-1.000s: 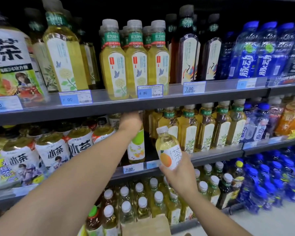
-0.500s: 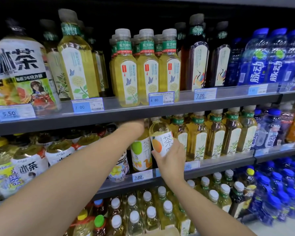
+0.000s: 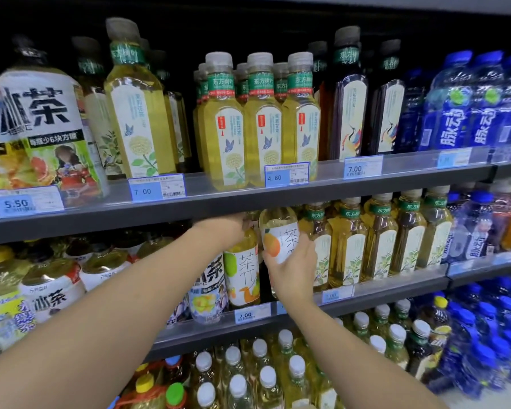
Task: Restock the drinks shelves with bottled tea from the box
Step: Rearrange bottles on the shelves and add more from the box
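1. At the bottom of the frame, two bare forearms rise toward the centre. Below them, white-capped bottles fill the lowest shelf.
2. The right hand, at the centre of the frame, has its fingers and thumb curled round the lower body of the orange-label tea bottle.
3. That bottle stands nearly upright in the middle shelf's opening, its top just under the upper shelf. It sits between the green-label bottle on its left and a row of yellow-green tea bottles on its right. The hand hides its base, so I cannot tell whether it rests on the shelf.
4. The left hand, just left of centre, is at the top of the green-label bottle. Its fingers go out of sight under the upper shelf's edge, so I cannot tell its grip.
5. The middle shelf carries a 7.00 price tag on its front rail.
6. Farther up, pale jasmine tea bottles line the upper shelf, with blue bottles at the upper right.
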Motion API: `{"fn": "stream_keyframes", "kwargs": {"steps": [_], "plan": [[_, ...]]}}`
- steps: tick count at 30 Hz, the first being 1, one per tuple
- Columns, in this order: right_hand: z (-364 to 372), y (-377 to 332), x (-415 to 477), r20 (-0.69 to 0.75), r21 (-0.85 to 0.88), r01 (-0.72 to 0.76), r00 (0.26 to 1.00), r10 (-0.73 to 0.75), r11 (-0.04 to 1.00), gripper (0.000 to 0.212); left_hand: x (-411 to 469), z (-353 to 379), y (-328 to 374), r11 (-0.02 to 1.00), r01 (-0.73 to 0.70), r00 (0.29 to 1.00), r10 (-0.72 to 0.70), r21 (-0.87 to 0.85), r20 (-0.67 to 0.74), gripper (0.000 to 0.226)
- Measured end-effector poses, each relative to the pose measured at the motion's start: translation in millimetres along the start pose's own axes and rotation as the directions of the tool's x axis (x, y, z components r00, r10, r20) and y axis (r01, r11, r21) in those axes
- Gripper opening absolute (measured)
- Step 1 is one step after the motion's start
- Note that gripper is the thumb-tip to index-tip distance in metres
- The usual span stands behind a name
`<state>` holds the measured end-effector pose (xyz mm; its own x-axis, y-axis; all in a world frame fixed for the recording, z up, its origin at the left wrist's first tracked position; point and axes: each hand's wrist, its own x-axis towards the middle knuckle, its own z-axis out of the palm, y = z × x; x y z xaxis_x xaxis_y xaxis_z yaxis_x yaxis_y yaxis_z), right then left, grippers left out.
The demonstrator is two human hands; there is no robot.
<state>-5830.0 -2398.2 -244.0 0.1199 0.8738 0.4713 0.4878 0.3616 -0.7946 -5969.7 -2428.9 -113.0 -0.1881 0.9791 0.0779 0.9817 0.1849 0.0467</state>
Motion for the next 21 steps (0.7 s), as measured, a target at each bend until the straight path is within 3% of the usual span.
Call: {"fn": "stream_keyframes", "kwargs": {"steps": [5, 10, 12, 17, 21], "plan": [[23, 4, -4, 0.019, 0.099, -0.071, 0.997, 0.069, 0.993, 0.089, -1, 10, -1, 0.999, 0.045, 0.992, -0.043, 0.019, -0.116, 0.036], [28, 17, -15, 0.078, 0.077, -0.075, 0.995, 0.069, 0.994, 0.087, -7, 33, 6, 0.982, 0.048, 0.943, 0.016, 0.182, -0.333, 0.029], [23, 24, -20, 0.107, 0.031, -0.080, 0.991, 0.076, 0.996, 0.090, -13, 49, 4, 0.975, 0.092, 0.910, -0.001, 0.200, -0.415, 0.039], [8, 34, -32, 0.218, -0.085, -0.030, 0.975, 0.049, 0.996, 0.084, -34, 89, -1, 0.941, 0.172, 0.864, -0.002, 0.292, -0.504, 0.097], [8, 30, -38, 0.262, -0.088, -0.040, 0.963, 0.062, 0.995, 0.081, -57, 120, 2, 0.936, 0.161, 0.887, 0.001, 0.312, -0.461, 0.096]]}}
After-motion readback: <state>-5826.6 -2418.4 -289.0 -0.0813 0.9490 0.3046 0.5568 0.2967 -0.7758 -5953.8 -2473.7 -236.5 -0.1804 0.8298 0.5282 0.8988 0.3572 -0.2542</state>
